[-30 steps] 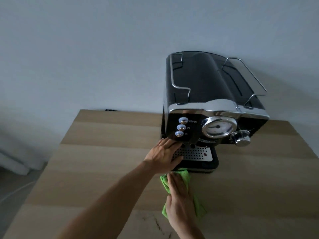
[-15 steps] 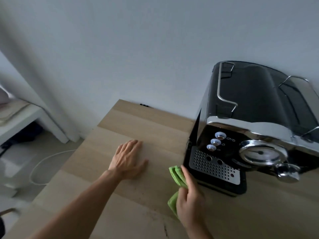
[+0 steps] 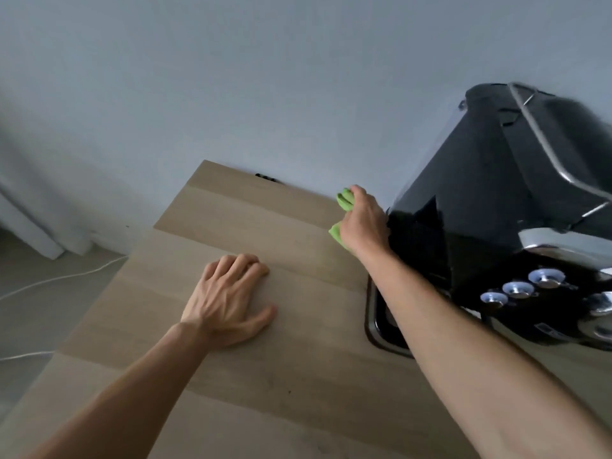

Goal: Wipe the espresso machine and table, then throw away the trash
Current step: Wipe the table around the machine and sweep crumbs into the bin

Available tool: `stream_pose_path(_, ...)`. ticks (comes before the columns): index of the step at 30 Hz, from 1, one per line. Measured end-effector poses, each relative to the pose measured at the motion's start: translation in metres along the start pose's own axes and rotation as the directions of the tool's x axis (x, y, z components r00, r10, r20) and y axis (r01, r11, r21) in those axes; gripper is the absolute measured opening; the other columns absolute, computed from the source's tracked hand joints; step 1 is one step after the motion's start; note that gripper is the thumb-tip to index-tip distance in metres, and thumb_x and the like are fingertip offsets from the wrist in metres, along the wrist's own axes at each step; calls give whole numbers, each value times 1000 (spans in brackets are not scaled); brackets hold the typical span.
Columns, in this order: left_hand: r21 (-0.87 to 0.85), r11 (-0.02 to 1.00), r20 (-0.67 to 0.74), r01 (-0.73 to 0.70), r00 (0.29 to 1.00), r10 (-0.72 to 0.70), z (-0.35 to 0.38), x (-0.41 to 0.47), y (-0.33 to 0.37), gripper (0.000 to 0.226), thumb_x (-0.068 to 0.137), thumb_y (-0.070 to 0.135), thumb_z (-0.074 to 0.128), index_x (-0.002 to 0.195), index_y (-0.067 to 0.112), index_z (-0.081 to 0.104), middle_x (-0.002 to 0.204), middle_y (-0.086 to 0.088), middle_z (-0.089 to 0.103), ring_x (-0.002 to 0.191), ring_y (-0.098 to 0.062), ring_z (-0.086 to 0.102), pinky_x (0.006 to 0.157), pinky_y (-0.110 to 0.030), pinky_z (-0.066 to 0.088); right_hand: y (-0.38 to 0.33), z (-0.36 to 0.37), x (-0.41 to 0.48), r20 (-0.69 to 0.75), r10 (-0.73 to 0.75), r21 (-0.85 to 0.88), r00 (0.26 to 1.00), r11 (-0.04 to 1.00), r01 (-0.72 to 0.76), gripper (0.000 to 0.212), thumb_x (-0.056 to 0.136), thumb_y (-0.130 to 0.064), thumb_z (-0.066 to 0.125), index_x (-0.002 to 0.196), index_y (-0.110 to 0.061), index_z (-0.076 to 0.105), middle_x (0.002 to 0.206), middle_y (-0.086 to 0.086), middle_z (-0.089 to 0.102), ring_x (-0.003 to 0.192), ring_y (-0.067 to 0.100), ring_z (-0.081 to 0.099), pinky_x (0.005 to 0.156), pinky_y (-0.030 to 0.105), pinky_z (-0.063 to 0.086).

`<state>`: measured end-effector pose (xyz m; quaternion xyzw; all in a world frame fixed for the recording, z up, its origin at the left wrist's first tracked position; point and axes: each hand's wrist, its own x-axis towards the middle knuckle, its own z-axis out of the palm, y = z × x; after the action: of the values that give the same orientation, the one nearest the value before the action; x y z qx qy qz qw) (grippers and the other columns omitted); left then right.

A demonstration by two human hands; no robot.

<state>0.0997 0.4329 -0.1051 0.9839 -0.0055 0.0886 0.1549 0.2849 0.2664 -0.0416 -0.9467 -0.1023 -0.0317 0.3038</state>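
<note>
Cloth (image 3: 344, 202), green, is being gripped by the right hand (image 3: 364, 226), with the machine (image 3: 480, 193) standing right against that hand's right side. The left hand (image 3: 228, 303) is resting on the tabletop (image 3: 281, 409), fingers loosely bent, holding nothing. The machine's front label (image 3: 548, 329) is blurring past reading.

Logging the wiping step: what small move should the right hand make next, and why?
Probably drag the green cloth forward along the black side of the espresso machine: the right hand grips it beside that side's rear end, while the left hand rests on the table.
</note>
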Motion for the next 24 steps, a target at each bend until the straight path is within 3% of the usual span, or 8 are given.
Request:
stream_pose_path(3,-31,999,-12,-10,1000,9,0,0,-3,58,68,62,57,113,25,56,116,3,52,105,-23,48,89,-34,32,18,29,36,-20,-17,-217,1000,976,12,35,81,1,45,114,-7,53,121,14,51,115,30,44,97,41,38)
stream_pose_path(6,-57,998,-11,-12,1000,11,0,2,-6,56,66,60,58,111,27,56,114,5,52,103,-21,48,89,-33,31,31,56,37,-125,69,-238,990,966,-97,28,91,-10,42,117,-4,53,128,18,43,119,36,37,102,42,30)
stream_pose_path(9,-65,998,2,-8,1000,8,-1,2,-5,56,64,60,57,110,26,57,113,6,52,103,-21,47,88,-34,32,40,74,28,-137,-1,-433,991,900,-59,43,83,-9,55,125,-8,48,141,19,32,122,39,35,104,48,30)
stream_pose_path(12,-61,998,16,3,1000,-2,-2,2,-5,57,63,60,56,109,27,56,113,6,51,103,-21,46,88,-35,32,32,75,27,-44,161,-419,986,893,-164,52,89,-15,46,138,-13,30,145,21,25,130,39,27,107,50,27)
stream_pose_path(14,-59,998,14,6,1000,-6,-3,1,-3,56,63,60,56,108,26,56,113,5,52,102,-22,47,88,-35,32,30,72,25,-20,217,-418,976,885,-206,48,92,-16,42,138,-14,28,141,23,30,129,38,28,106,48,27)
stream_pose_path(20,-66,997,35,36,999,-34,-6,2,1,57,62,60,57,108,27,56,112,6,52,104,-21,46,91,-35,32,19,47,-43,90,18,-334,996,943,14,38,85,-5,51,122,-13,52,121,13,56,108,31,52,93,37,44)
stream_pose_path(22,-62,997,43,39,998,-36,-8,1,3,57,62,60,57,108,27,56,112,6,51,104,-22,47,90,-35,33,12,30,-56,131,25,-218,991,976,4,39,86,-3,47,121,-15,57,122,10,57,103,22,54,86,24,42)
stream_pose_path(24,-59,998,46,38,998,-35,-7,1,3,57,62,60,57,108,27,56,112,6,51,104,-22,47,90,-35,32,10,16,-43,90,65,-189,994,981,-47,42,88,-3,46,128,-14,52,126,11,53,107,23,52,86,24,38)
